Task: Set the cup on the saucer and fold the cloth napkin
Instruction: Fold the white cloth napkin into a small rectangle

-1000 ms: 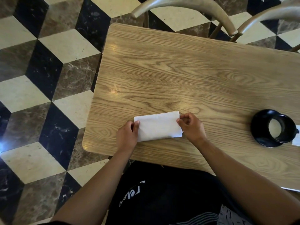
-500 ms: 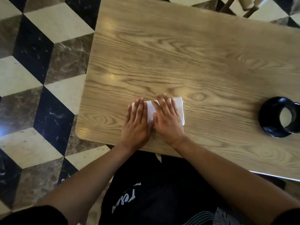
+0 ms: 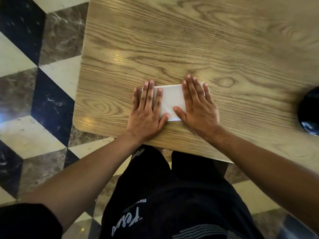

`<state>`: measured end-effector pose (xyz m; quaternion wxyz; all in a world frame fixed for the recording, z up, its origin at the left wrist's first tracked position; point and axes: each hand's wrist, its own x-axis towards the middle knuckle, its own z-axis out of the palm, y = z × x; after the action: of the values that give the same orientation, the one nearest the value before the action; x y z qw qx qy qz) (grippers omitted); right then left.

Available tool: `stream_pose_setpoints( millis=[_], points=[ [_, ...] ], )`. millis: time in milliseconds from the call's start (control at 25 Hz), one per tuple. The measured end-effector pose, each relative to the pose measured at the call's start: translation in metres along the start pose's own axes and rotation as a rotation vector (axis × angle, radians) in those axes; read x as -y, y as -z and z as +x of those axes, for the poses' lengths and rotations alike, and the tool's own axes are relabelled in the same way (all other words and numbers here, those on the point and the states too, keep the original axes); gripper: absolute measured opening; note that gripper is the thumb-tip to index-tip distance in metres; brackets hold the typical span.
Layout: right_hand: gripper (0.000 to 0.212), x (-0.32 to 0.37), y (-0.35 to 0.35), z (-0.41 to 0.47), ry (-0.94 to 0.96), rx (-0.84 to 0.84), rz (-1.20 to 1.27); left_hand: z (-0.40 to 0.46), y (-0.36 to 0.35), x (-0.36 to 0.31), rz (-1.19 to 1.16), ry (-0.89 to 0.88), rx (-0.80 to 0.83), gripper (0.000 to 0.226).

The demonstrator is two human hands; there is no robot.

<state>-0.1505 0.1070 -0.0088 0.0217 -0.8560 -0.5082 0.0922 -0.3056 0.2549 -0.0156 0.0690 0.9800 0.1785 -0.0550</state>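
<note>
Napkin (image 3: pixel 172 100) folded into a white rectangle, flat near the table's (image 3: pixel 189 40) near edge toward its left corner, left hand (image 3: pixel 146 111) and right hand (image 3: pixel 198 107) pressed palm-down on its ends, fingers spread flat, gripping nothing, dark saucer (image 3: pixel 309 112) partly visible at the right.

wooden table (image 3: pixel 172 40) bears a folded white napkin (image 3: pixel 171 99) near its front edge; black saucer (image 3: pixel 309 112) at right

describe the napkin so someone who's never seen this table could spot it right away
On the wooden table, look near the edge closest to the person. The napkin lies flat there as a folded rectangle, pressed between the left hand and right hand. It is the only white thing on the tabletop.
</note>
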Motion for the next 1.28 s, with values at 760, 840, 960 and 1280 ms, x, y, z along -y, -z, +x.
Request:
stream_pose_setpoints(
  millis=[760,840,960,1280],
  points=[
    [0.085,-0.016,0.008,0.009,-0.129,0.078,0.089,0.003,0.012,0.021,0.032,0.060,0.109,0.098],
    [0.083,-0.015,0.014,0.010,-0.140,0.110,0.088,0.003,0.017,0.021,0.024,0.053,0.121,0.097],
    [0.065,-0.014,0.029,0.011,-0.159,0.040,0.098,0.005,0.026,0.024,0.029,0.040,0.128,0.097],
    [0.034,-0.011,0.053,-0.006,-0.479,0.159,0.248,-0.019,0.040,-0.025,-0.137,-0.278,-0.041,0.066]
  ],
)
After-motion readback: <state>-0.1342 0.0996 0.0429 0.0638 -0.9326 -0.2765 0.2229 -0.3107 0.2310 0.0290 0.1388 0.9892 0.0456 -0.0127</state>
